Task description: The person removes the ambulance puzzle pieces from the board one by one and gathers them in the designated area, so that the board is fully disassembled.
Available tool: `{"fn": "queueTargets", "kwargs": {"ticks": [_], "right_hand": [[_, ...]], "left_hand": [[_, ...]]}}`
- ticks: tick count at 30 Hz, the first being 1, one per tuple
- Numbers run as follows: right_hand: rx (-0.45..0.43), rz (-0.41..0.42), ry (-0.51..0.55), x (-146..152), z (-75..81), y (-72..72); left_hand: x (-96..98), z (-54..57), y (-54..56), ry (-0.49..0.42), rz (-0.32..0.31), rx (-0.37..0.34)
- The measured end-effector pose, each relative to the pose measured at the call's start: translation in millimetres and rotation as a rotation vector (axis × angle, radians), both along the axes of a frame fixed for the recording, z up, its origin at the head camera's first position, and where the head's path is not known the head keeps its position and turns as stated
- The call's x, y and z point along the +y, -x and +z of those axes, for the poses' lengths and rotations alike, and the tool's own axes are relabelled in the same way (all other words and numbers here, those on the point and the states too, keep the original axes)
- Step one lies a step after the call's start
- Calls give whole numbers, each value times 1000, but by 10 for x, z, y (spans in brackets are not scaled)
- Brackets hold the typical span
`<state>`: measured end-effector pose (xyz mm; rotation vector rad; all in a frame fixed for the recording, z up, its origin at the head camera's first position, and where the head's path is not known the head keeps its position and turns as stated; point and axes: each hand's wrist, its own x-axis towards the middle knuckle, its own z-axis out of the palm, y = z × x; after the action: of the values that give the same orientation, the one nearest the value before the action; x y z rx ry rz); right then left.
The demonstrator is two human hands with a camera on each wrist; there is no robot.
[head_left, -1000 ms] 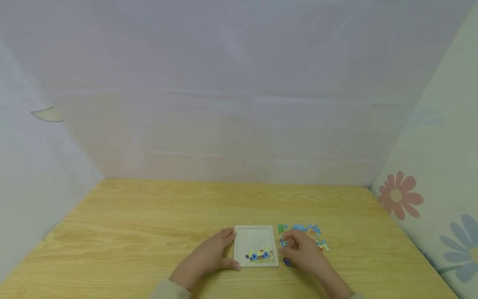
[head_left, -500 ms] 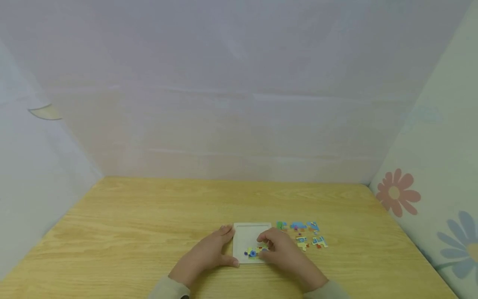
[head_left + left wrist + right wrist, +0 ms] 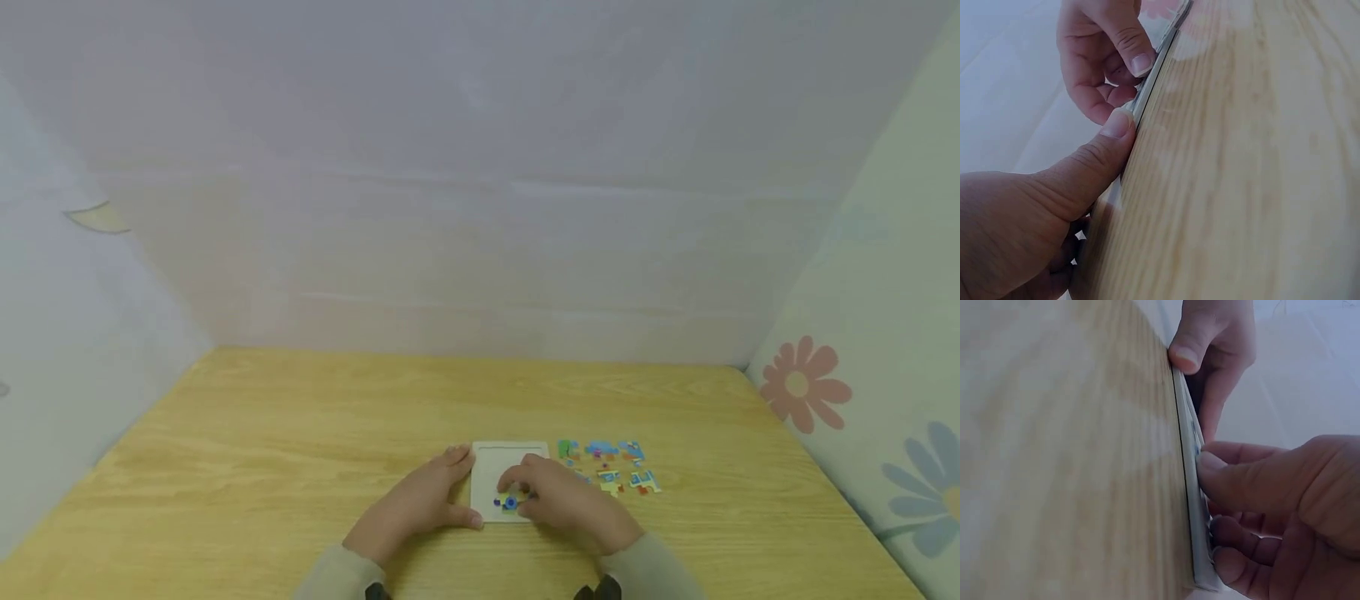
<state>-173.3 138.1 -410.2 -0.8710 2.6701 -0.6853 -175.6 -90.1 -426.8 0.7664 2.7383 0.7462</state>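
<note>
A pale square puzzle tray (image 3: pixel 489 467) lies flat near the table's front, with a partly covered row of joined jigsaw pieces (image 3: pixel 510 502) along its near side. My left hand (image 3: pixel 423 500) rests against the tray's left edge, fingers toward the upper part and thumb stretched to the near left corner. Over the tray's right half, my right hand (image 3: pixel 558 496) has curled fingers and thumb down at a puzzle piece, largely hidden beneath them. In the right wrist view, the right thumb (image 3: pixel 1213 465) and fingers meet at the tray's surface.
Right of the tray lie several loose jigsaw pieces (image 3: pixel 603 450) in blue, green, yellow and red, partly behind the right hand. The wooden table (image 3: pixel 315 417) reaches back to a pale cloth wall (image 3: pixel 480 250), with flower-printed walls at the side.
My right hand has moved left from the loose pieces onto the tray, then slightly farther left over the joined row. The left hand keeps its place on the tray's left edge.
</note>
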Motion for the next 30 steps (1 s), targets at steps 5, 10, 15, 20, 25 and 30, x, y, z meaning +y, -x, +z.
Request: {"fn": "queueTargets", "kwargs": {"ticks": [5,10,15,20,25,30], "right_hand": [[-74,-13,-39,-42,86,53],[-105,-16,-72,-76,132,84],[-102,-9,-71,-99,168,84],[-148,-28,-23,-94,160,97],[-224,-34,96,-23,83,153],[-312,-23,273,95,-31,239]], "left_hand": [[-2,41,-5,6,-9,0],[3,49,-3,4,-10,-1],[7,28,-6,-1,-8,-7],[13,31,-15,-4,-12,-3],[21,35,-17,4,-16,10],[23,24,-4,8,-15,17]]}}
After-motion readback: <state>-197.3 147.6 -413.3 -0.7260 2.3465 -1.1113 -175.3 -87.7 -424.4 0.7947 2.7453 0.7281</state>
